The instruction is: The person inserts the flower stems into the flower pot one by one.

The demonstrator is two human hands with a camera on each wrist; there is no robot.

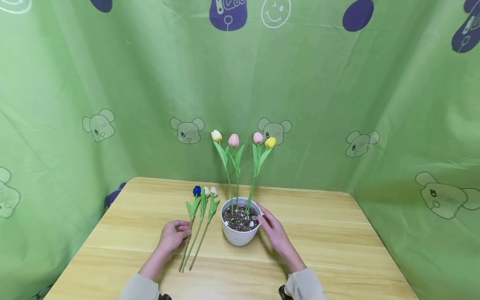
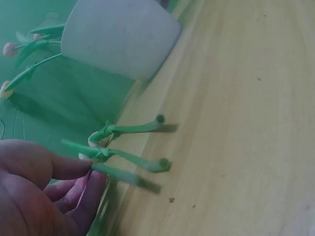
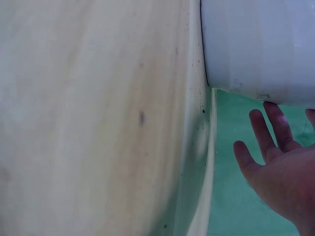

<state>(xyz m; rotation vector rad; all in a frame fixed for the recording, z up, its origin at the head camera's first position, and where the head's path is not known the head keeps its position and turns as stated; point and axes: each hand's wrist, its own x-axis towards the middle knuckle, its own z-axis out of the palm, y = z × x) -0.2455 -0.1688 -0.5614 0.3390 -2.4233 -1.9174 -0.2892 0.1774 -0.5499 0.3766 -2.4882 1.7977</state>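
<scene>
My left hand (image 1: 173, 236) pinches the stem of a blue tulip (image 1: 197, 191) between thumb and fingers. In the left wrist view the held stem (image 2: 118, 173) shows its lower end tilted over the wood. Two white tulips (image 1: 213, 191) lie beside it on the table, with their stem ends toward me. To their right stands a white flowerpot (image 1: 240, 238) filled with dark soil. Against its right side and rim rests my right hand (image 1: 276, 235); in the right wrist view its fingers (image 3: 263, 132) are spread and fairly straight at the pot wall.
Several tulips stand upright in the pot, among them a pink tulip (image 1: 233, 140) and a yellow tulip (image 1: 270, 142). The wooden table (image 1: 322, 233) reaches back to a green printed curtain (image 1: 311, 83), which also hangs at both sides.
</scene>
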